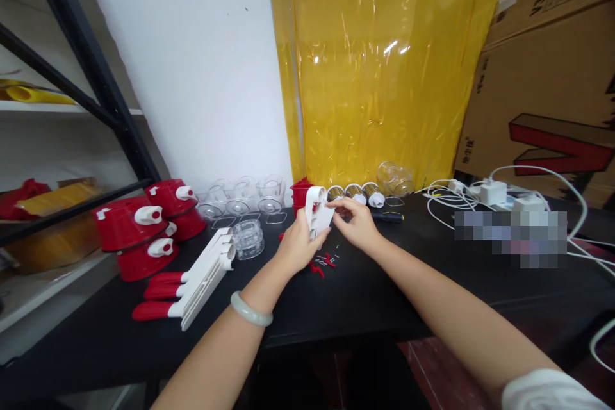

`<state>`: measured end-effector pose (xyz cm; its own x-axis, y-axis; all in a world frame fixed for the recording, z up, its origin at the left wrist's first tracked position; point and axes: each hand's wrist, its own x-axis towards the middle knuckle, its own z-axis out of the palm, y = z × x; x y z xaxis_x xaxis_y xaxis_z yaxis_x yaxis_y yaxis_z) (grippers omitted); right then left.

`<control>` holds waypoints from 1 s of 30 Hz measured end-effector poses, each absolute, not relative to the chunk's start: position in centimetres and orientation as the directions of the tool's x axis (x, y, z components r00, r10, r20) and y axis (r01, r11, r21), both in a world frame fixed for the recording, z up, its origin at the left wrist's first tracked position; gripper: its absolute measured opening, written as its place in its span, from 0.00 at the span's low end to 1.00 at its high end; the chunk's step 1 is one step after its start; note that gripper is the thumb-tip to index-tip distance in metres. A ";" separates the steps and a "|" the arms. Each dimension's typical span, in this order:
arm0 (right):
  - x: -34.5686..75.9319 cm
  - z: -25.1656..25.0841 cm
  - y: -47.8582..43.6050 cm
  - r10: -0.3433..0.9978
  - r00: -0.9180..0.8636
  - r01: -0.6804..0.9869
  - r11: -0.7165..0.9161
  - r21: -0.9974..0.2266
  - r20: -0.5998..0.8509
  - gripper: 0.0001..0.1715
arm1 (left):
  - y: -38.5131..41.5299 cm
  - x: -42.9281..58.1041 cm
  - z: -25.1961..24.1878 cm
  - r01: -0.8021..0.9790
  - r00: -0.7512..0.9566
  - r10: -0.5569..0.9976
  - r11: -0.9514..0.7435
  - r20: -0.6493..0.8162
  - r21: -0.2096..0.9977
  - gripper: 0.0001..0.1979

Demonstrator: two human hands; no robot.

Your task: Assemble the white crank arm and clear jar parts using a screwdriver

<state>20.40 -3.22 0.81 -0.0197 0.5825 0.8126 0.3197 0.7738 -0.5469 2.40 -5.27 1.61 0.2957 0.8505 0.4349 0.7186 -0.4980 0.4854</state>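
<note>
At the frame's centre the left hand (298, 242) pinches the white part (325, 220), the right hand (358, 225) meeting its right edge, pinch unclear; it looks light, stiff, slightly slippery, best held by its sides

Behind the surface (307, 311) there is a white board (206, 77), and beside it hangs a shiny yellow plastic sheet (375, 77). On the right side stands a cardboard box (542, 70) with printing. Near it lie white plugs (493, 192) and cables (585, 208). On the left, a yellow roll (41, 96) rests on a shelf (19, 106).
</note>
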 end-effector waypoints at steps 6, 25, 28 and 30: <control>20.3 0.9 -3.2 0.708 -0.055 0.008 0.705 -0.709 0.704 0.12 | -5.1 2.5 1.2 0.681 0.314 0.827 -0.539 0.466 0.496 0.24; 19.6 0.5 -2.3 0.866 0.051 -0.345 0.483 -0.805 0.498 0.29 | -4.5 2.3 0.8 0.578 0.301 0.763 -0.623 0.572 0.527 0.28; 19.7 0.7 -2.3 0.861 0.079 -0.372 0.493 -0.787 0.502 0.26 | -4.6 2.3 1.1 0.547 0.323 0.758 -0.638 0.567 0.541 0.22; 19.7 0.7 -2.3 0.857 0.096 -0.350 0.505 -0.789 0.506 0.25 | -4.7 2.4 1.3 0.529 0.330 0.762 -0.638 0.556 0.560 0.20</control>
